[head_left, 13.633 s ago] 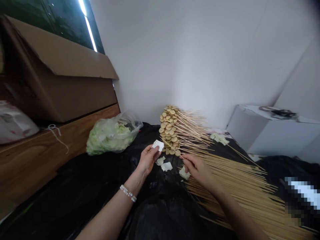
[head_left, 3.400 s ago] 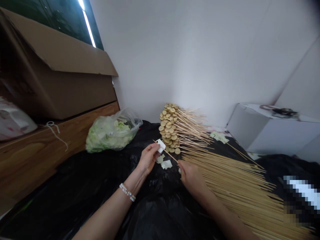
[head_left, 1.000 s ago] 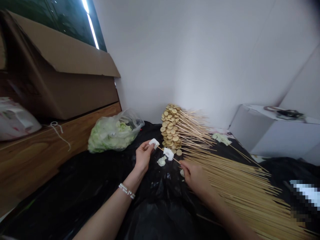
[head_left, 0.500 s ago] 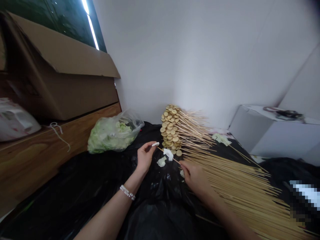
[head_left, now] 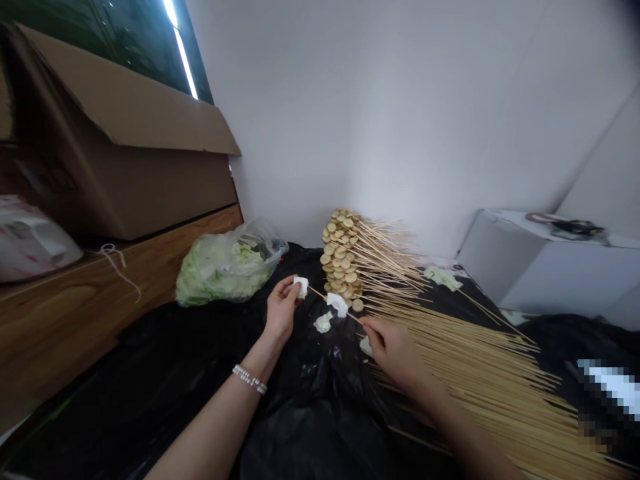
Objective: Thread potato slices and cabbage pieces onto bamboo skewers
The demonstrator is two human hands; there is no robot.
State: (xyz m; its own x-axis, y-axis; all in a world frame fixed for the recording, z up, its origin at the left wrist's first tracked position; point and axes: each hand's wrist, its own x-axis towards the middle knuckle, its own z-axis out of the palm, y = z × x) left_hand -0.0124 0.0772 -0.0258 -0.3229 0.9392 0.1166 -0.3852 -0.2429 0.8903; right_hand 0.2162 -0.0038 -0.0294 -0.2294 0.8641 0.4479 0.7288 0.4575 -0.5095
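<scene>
threading looks to be the step — the right hand [head_left: 397, 350] grips a bamboo skewer [head_left: 317, 292] carrying one white leaf piece [head_left: 337, 305] over black plastic [head_left: 310, 387]; the left hand [head_left: 281, 311] pinches a second leaf piece [head_left: 301, 287] by the tip — next likely calls for aligning, then piercing.
</scene>
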